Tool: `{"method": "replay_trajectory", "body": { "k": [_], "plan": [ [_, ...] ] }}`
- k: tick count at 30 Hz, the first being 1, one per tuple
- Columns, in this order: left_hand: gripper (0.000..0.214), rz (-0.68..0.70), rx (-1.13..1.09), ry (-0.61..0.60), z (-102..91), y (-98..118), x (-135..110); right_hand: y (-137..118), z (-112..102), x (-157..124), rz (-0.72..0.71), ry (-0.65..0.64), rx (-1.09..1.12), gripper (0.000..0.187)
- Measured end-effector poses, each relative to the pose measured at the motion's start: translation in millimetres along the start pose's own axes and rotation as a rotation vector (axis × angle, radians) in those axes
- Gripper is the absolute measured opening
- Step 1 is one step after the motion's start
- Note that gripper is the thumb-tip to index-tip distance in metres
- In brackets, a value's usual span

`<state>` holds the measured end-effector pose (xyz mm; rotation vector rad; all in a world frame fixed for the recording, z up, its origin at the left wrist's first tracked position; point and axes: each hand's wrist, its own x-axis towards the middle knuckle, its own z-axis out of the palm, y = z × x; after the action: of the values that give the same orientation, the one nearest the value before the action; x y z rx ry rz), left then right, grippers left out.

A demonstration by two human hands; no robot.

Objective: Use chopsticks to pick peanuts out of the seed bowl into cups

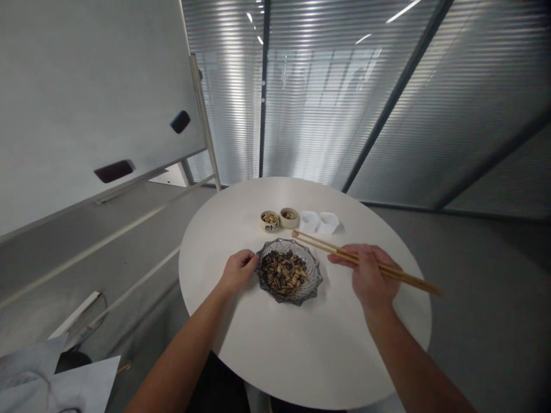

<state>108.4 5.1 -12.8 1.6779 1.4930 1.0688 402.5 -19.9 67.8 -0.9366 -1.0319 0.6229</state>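
Observation:
A glass bowl (317, 275) with a scalloped rim stands on the round white table, holding striped sunflower seeds (282, 274) mixed with paler nuts. My left hand (240, 268) pinches the bowl's left rim between thumb and fingers. In my right hand (372, 272) is a pair of wooden chopsticks (321, 243), closed around a small tan nut (295, 233) at their tips, above the table just behind the bowl. Beyond the bowl, a small round cup (269, 227) contains pale nuts. Beside it, a second cup (289, 221) has a few brownish pieces inside.
Two small white plastic cups (309, 221) sit right of the round cups. The round white table (301, 350) has its far edge near a blind-covered glass partition (310, 115). On the left stands a whiteboard (86, 86) with two dark erasers; papers (86, 384) lie at lower left.

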Motion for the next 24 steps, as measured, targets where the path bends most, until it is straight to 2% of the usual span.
{"method": "replay_trajectory", "body": {
  "k": [5,12,15,18,24],
  "plan": [
    [0.034,0.001,0.006,0.002,0.0,-3,0,9,33,50,0.033,-0.040,0.030,0.042],
    [0.035,-0.004,-0.002,-0.002,-0.6,-4,0,52,65,89,0.080,-0.132,-0.074,0.047],
    [0.035,-0.004,-0.001,-0.005,-0.9,-4,0,68,67,98,0.130,-0.136,-0.085,0.049],
    [0.034,-0.007,-0.012,-0.002,-0.6,-4,1,72,66,100,0.157,-0.122,-0.039,0.050],
    [0.032,0.003,-0.016,0.013,-0.2,-2,0,47,52,77,0.155,-0.134,0.061,0.048]
  ]
}}
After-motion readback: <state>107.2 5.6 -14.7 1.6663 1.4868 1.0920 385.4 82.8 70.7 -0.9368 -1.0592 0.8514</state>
